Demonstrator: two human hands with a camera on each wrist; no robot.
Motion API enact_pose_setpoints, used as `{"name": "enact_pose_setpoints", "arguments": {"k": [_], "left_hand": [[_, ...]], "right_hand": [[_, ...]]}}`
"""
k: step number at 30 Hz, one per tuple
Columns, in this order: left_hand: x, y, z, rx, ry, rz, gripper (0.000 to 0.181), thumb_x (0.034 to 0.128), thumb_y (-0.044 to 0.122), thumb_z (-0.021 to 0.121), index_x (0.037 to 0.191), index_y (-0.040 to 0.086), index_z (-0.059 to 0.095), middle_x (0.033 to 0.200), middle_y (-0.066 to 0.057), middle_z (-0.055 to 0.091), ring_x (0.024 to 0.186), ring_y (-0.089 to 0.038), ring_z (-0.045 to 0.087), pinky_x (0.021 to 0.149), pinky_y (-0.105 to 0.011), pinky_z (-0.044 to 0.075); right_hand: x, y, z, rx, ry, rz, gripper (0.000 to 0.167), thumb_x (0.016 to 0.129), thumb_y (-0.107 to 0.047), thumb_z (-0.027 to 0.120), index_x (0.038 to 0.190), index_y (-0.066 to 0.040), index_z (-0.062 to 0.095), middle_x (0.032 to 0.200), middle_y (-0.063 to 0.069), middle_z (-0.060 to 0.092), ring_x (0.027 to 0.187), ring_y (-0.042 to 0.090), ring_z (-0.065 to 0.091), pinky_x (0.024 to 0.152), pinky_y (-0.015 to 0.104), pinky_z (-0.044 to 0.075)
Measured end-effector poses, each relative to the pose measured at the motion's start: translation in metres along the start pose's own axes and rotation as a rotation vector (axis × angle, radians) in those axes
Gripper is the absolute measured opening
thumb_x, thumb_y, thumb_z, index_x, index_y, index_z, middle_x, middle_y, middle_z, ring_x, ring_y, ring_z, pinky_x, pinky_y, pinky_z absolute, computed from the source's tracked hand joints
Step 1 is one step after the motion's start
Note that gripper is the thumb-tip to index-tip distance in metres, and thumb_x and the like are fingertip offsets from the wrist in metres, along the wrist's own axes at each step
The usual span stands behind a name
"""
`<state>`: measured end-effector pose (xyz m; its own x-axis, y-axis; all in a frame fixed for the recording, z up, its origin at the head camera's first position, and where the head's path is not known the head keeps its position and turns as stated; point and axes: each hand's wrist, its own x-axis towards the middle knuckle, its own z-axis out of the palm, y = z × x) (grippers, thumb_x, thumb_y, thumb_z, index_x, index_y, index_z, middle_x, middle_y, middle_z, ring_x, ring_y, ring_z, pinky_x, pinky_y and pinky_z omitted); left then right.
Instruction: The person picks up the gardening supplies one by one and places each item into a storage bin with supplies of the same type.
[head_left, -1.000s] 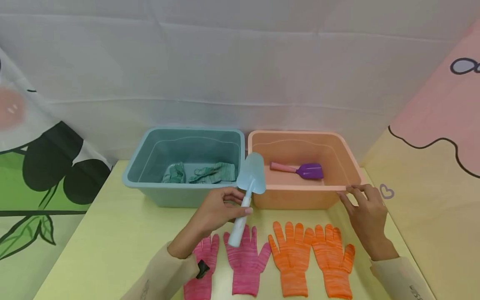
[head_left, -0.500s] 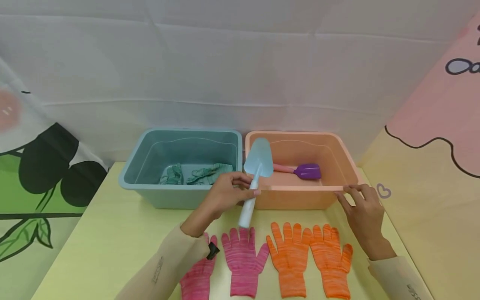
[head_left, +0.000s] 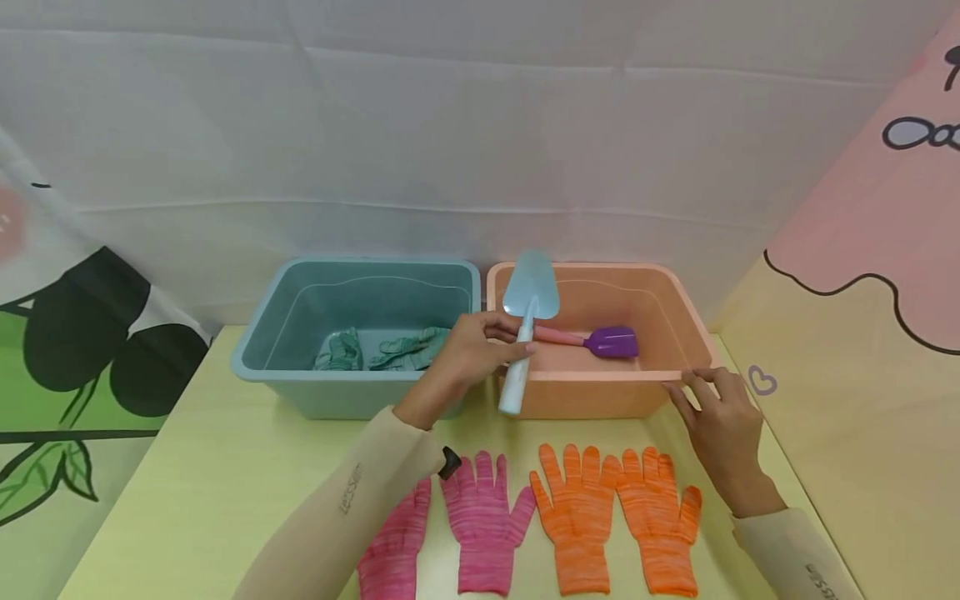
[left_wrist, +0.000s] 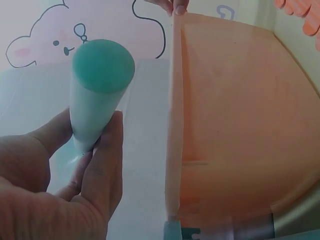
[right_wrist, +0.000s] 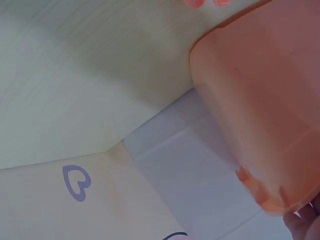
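A light blue garden trowel [head_left: 532,287] is pinched at its handle by my left hand [head_left: 476,354], blade pointing up and away. It is over the front left of the peach plastic bin [head_left: 592,400]. The left wrist view shows the handle's round green end [left_wrist: 103,65] between thumb and fingers. My right hand [head_left: 726,429] pinches that bin's front rim near its right corner; only some of its fingers [right_wrist: 302,222] appear in the right wrist view. Inside the peach bin lies a purple hand shovel [head_left: 611,342] with a pink handle, its end hidden behind the left hand.
To the left stands a teal bin [head_left: 352,396] with green gloves [head_left: 408,350] inside. Pink gloves [head_left: 486,525] and orange gloves [head_left: 581,525] lie flat along the front of the yellow table [head_left: 180,483]. My left sleeve covers part of one pink glove. A grey cloth [head_left: 480,125] hangs behind.
My left hand has carried the trowel up, forward and to the right, from between the two bins to over the peach bin. The right hand stays on the rim.
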<state>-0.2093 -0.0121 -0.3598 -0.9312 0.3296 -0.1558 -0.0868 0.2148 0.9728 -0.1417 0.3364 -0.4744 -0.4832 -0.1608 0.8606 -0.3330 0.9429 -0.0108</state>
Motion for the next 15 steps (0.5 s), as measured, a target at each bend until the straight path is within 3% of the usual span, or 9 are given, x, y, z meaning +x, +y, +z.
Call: {"name": "enact_pose_setpoints", "arguments": {"k": [8,15], "left_hand": [[0.021,0.01,0.005,-0.022,0.003,0.001,0.032,0.0958,0.013,0.081,0.122,-0.002,0.069,0.121,-0.017,0.069,0.101,-0.03,0.072,0.085,-0.042,0.064],[0.038,0.014,0.009,-0.001,0.019,-0.023,0.038,0.0957,0.018,0.082,0.126,-0.002,0.069,0.123,-0.018,0.07,0.104,-0.031,0.074,0.085,-0.041,0.065]], "right_hand": [[0.0,0.0,0.0,-0.019,0.005,-0.031,0.054,0.106,-0.048,0.061,0.097,0.004,0.075,0.09,0.02,0.064,0.078,0.045,0.065,0.045,0.054,0.053],[0.001,0.0,0.001,-0.016,0.009,-0.006,0.055,0.104,-0.049,0.063,0.096,0.003,0.076,0.09,0.02,0.064,0.079,0.045,0.065,0.045,0.054,0.053]]}}
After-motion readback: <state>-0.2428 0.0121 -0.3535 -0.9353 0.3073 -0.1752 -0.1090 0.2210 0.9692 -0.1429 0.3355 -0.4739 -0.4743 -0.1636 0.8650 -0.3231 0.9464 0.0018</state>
